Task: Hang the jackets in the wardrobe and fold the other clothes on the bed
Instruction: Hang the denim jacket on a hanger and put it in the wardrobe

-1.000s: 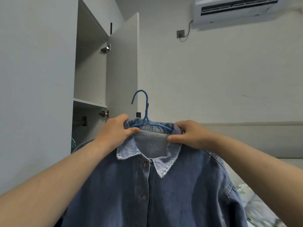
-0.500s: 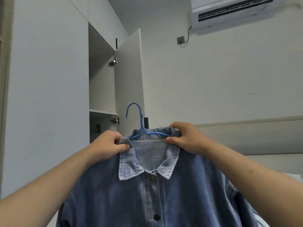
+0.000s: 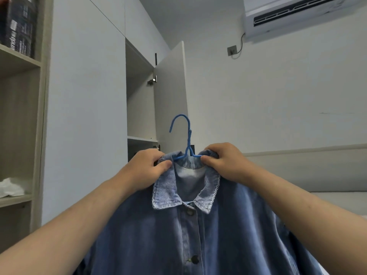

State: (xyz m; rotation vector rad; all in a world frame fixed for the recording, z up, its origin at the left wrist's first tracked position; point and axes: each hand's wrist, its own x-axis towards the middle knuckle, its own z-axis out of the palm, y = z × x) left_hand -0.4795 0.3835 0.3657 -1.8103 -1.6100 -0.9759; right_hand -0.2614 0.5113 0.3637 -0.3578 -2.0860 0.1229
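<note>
- One big white wall [image 3: 278, 100] fills the back of the room.
- One tall white wardrobe [image 3: 85, 120] stands on the left. Its door [image 3: 171, 96] is open, and a white shelf [image 3: 141, 138] shows inside.
- One blue denim jacket [image 3: 178, 245] is held up in the air in front of the open wardrobe. It is not hung inside yet. Its front has dark buttons.
- One wooden shelf unit [image 3: 42, 120] stands at the far left. Dark packs [image 3: 17, 24] sit on the top shelf, and a crumpled white cloth [image 3: 10, 188] lies lower down.
- One bed [image 3: 337, 201] shows low on the right, against the wall.
- One air conditioner [image 3: 297, 14] hangs high on the wall, with a small socket [image 3: 232, 50] below it.
- Two hands hold the jacket by its collar. The left hand [image 3: 146, 171] pinches the left side. The right hand [image 3: 224, 162] grips the right side.
- One blue hanger [image 3: 189, 140] is inside the jacket, and its hook sticks up above the collar.
- Some writing is on the dark packs, but it is too small to read.
</note>
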